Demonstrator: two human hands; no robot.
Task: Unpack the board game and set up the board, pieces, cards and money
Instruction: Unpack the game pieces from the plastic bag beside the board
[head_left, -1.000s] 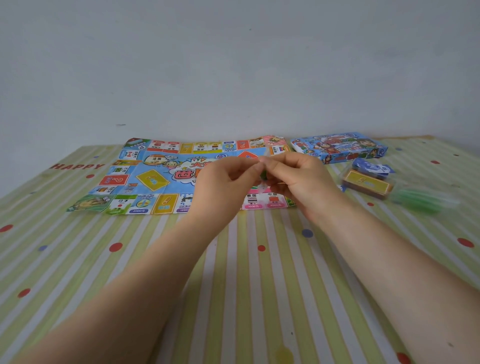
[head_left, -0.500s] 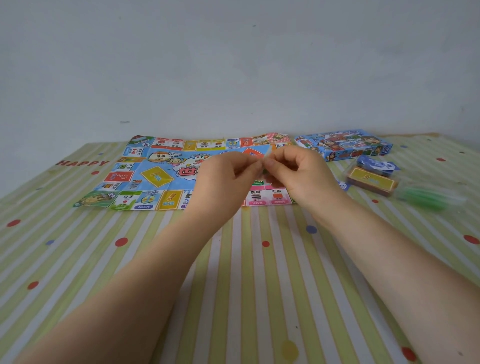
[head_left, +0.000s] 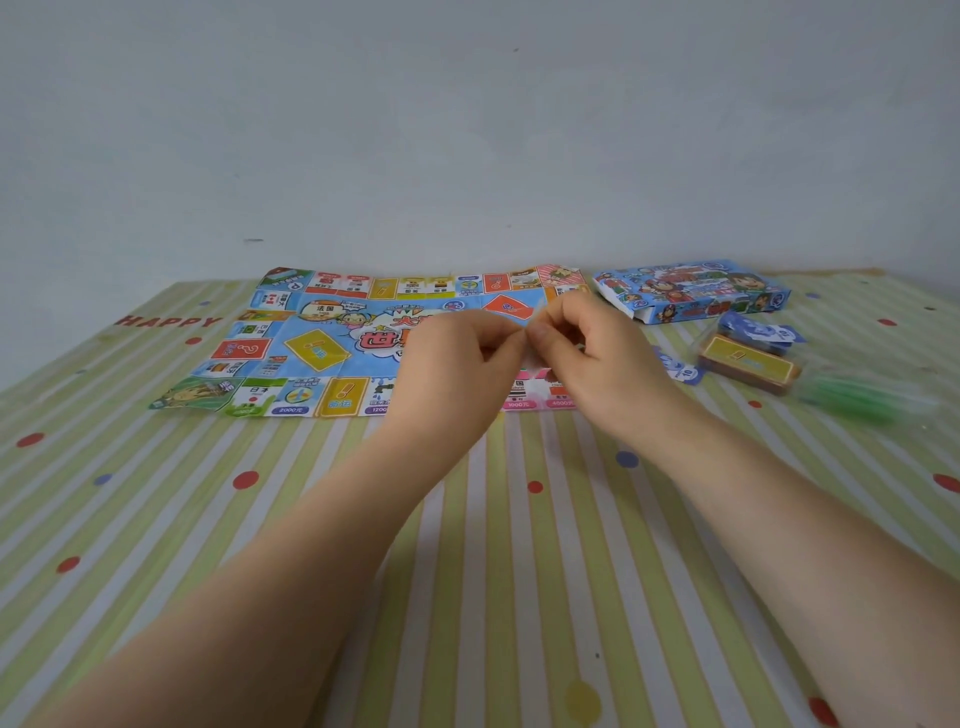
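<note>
Left hand (head_left: 457, 358) and right hand (head_left: 587, 348) pinched together on something tiny, probably a clear packet. Could tear suddenly, scattering bits over the board (head_left: 322, 343) just beyond.

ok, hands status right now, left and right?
Left hand: fingers curled, pinching something small against the right; the item itself is hidden.
Right hand: fingers curled, pinching the same hidden item above the game board.
</note>
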